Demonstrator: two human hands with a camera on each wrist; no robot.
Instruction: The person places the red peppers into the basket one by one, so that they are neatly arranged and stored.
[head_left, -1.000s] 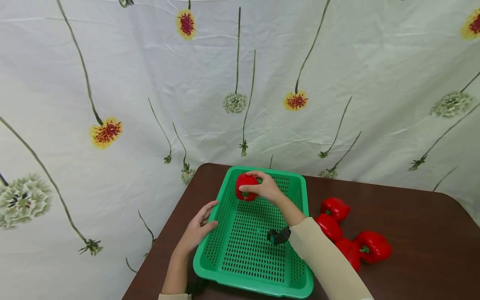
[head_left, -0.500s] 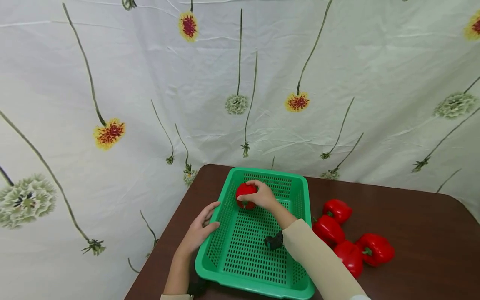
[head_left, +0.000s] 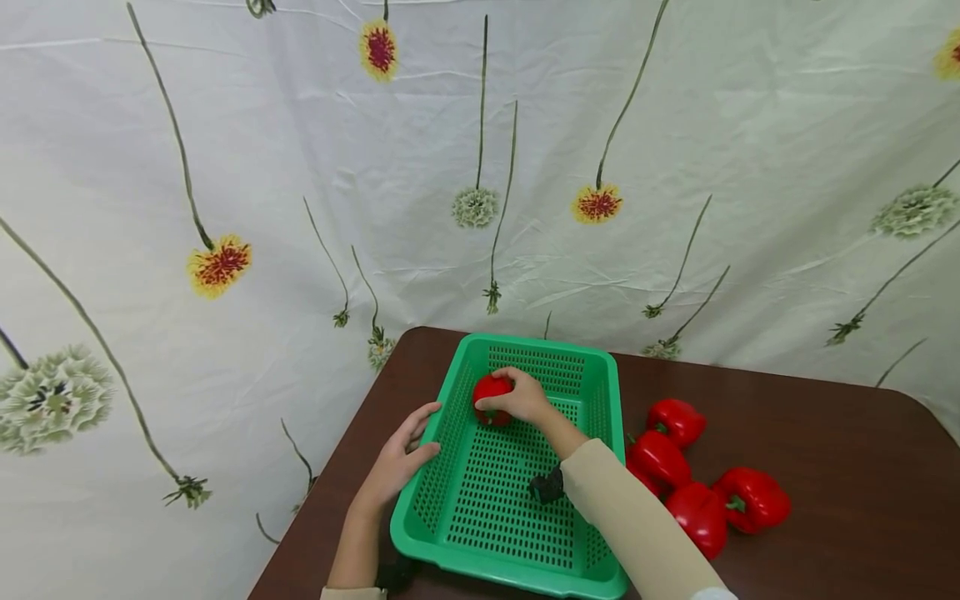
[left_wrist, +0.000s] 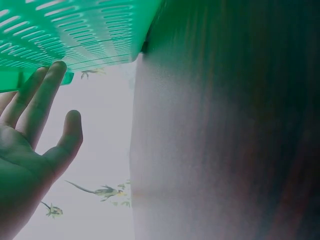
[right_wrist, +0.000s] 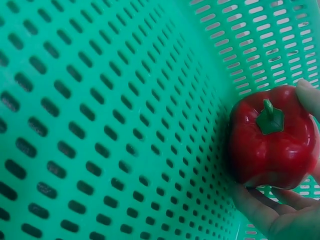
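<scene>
Inside the green plastic basket (head_left: 506, 568), toward its far left corner, my right hand (head_left: 531, 400) grips a red bell pepper (head_left: 490, 388). The right wrist view shows the pepper (right_wrist: 272, 150) low by the slotted floor and walls, green stem exposed, with thumb and fingers on opposite sides of it. Whether its underside rests on the basket floor is hard to tell. My left hand (head_left: 396, 463) is at the basket's left rim, its fingers extended. In the left wrist view that hand (left_wrist: 30, 140) has fingertips against the basket's outer side and the thumb apart.
Several more red bell peppers (head_left: 752, 500) lie on the dark brown table (head_left: 840, 467) right of the basket, one partly behind the right sleeve (head_left: 637, 525). A flower-patterned white cloth (head_left: 420, 167) hangs behind the table. A black wrist device (head_left: 546, 486) hangs over the basket.
My right hand has lowered the pepper deeper into the basket, slightly toward me. The left hand stays at the rim. The head view has shifted slightly.
</scene>
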